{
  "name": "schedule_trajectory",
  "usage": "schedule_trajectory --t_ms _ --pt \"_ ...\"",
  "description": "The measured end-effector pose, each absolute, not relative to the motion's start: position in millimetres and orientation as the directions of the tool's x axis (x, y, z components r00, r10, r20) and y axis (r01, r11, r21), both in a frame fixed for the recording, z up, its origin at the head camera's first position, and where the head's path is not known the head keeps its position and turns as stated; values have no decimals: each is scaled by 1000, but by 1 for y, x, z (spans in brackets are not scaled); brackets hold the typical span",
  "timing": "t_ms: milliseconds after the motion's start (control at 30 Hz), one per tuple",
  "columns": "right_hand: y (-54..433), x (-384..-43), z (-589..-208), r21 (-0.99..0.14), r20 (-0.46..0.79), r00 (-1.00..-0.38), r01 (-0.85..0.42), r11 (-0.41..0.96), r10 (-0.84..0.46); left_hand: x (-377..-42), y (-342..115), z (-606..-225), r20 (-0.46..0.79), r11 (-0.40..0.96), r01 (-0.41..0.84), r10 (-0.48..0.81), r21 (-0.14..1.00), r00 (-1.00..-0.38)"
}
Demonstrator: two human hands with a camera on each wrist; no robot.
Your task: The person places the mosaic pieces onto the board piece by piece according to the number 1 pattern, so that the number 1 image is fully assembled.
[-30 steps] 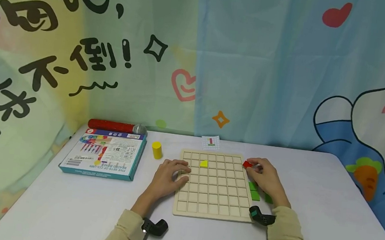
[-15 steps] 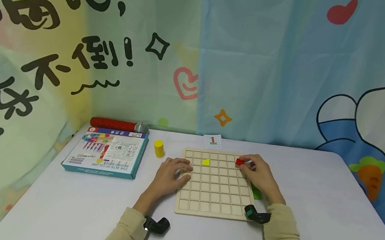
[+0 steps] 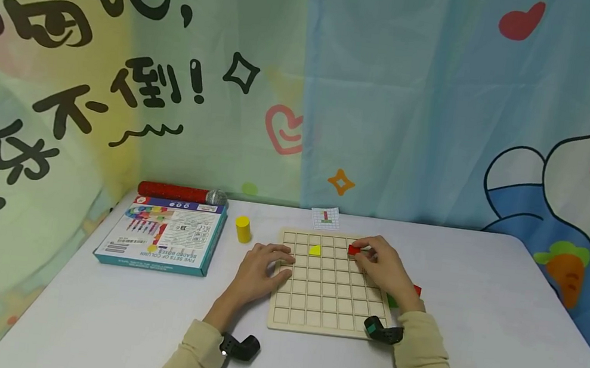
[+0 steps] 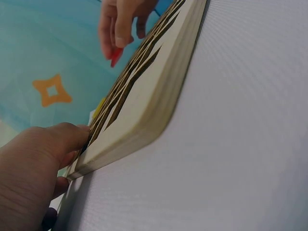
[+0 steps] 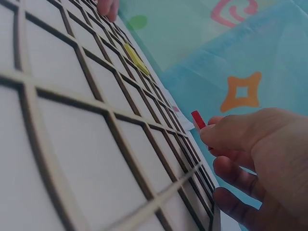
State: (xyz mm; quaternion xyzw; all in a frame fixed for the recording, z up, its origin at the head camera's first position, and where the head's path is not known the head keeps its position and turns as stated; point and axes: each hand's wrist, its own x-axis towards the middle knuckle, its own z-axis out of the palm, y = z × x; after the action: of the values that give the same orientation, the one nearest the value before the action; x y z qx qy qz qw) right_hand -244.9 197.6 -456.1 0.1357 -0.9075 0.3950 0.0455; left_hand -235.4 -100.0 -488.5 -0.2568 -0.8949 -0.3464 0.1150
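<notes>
Right hand (image 3: 384, 269), pinched red tile (image 3: 353, 250) shifted leftward, open squares (image 3: 329, 290) inside board edge (image 3: 312, 330)

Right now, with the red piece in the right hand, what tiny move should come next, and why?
I'd probably lower the red piece into a square beneath it. The right hand pinches it above the board, the yellow piece already sits in one square, and the left hand rests at the board's edge, which may help keep it steady.

The board (image 3: 333, 289) looks like smooth, dull wood. Behind the board hangs a creased cloth curtain (image 3: 369, 96). Left of the board, the microphone (image 3: 186, 194) has a sparkly handle (image 3: 172, 192) and metal-looking head (image 3: 216, 198).
</notes>
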Motion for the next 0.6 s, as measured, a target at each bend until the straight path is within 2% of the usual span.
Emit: schedule_trajectory --t_ms 233,600 --pt "188 -244 -455 -715 174 -961 -274 643 -216 -235 -99 -491 384 630 542 384 556 -840" --pt "175 -249 -458 -674 212 -947 -321 665 -241 -236 -101 -491 390 628 547 385 554 -837"
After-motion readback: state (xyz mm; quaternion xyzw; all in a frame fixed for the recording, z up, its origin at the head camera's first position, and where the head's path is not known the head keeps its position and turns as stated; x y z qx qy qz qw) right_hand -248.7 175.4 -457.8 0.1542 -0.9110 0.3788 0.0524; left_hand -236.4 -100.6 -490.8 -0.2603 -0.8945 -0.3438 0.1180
